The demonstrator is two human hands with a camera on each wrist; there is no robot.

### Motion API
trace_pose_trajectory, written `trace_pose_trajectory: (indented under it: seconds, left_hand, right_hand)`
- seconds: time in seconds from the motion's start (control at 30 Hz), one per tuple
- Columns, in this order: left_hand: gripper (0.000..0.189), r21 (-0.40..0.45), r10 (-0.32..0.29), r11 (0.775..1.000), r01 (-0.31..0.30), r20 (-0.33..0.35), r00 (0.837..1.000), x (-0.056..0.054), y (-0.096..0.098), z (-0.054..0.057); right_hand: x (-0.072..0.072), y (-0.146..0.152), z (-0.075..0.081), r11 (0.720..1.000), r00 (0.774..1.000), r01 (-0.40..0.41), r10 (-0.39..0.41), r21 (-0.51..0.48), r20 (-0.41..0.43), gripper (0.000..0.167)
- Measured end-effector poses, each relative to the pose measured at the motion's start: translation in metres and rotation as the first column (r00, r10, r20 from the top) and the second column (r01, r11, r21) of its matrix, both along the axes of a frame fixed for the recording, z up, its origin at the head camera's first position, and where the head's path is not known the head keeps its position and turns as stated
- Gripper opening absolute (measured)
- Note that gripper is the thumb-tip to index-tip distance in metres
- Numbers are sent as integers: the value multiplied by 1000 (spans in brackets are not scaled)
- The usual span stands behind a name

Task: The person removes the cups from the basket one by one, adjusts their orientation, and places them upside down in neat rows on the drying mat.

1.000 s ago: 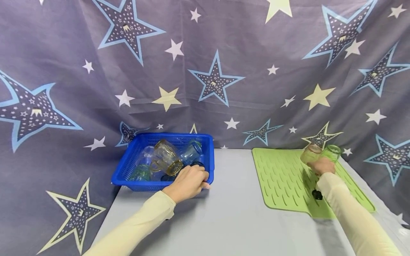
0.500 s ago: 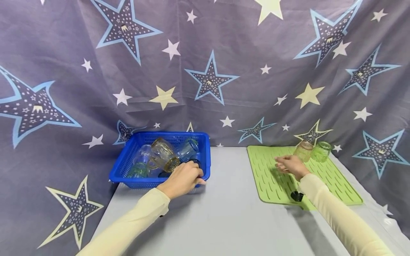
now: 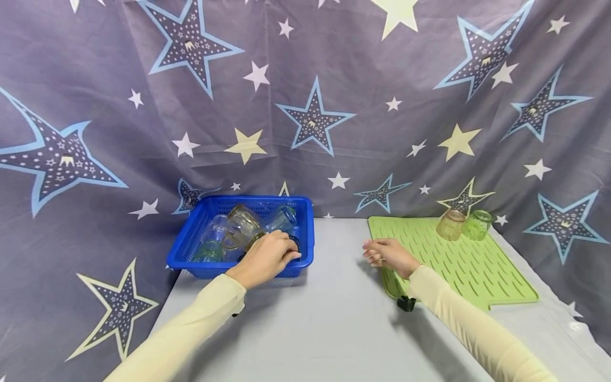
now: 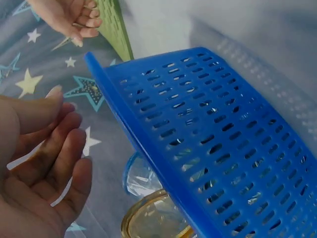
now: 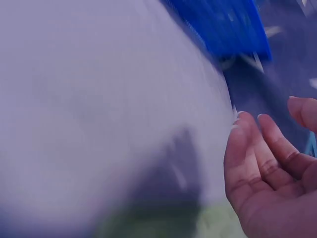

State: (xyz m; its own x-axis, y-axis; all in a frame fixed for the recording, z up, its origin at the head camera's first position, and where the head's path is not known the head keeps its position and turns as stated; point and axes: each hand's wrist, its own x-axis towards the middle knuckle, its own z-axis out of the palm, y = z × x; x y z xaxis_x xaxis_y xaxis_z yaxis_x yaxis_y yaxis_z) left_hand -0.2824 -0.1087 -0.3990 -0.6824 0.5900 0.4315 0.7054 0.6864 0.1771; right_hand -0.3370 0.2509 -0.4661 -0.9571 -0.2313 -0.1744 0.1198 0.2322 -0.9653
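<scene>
My left hand (image 3: 264, 258) hovers over the front right part of a blue plastic basket (image 3: 310, 225), its fingers loosely bent around nothing in the left wrist view. Below and beyond it in the basket lie an amber glass mug (image 3: 244, 220), a blue glass (image 3: 284, 217) and a greenish glass (image 3: 208, 251). The hand hides part of the amber mug. Between the basket and a green ribbed mat (image 3: 429, 254), my right hand (image 3: 390, 256) is in the air, fingers relaxed and holding nothing. Its wrist is over the mat's left edge.
A pinkish glass (image 3: 451, 225) and a green glass (image 3: 477, 225) stand side by side at the back of the mat. A star-patterned curtain (image 3: 334, 69) hangs behind the white table (image 3: 334, 318).
My right hand has let go of the pinkish glass beside the green one and swung left, past the mat's edge. My left hand has lifted from the basket's front rim and shifted slightly inward.
</scene>
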Motion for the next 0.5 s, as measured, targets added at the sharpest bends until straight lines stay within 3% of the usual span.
trace_pose_trajectory:
  seconds: [0.2,0.5]
  left_hand:
    - [11,96,9,995,-10,8,1000,-2,-6,5]
    - [12,239,-7,971,5,9,1000,-14,-27,21]
  right_hand:
    - [16,-51,-6,993,994,-98,101,-73,41,54]
    - [39,-119,3,958,970,-233,241,-166,26,58]
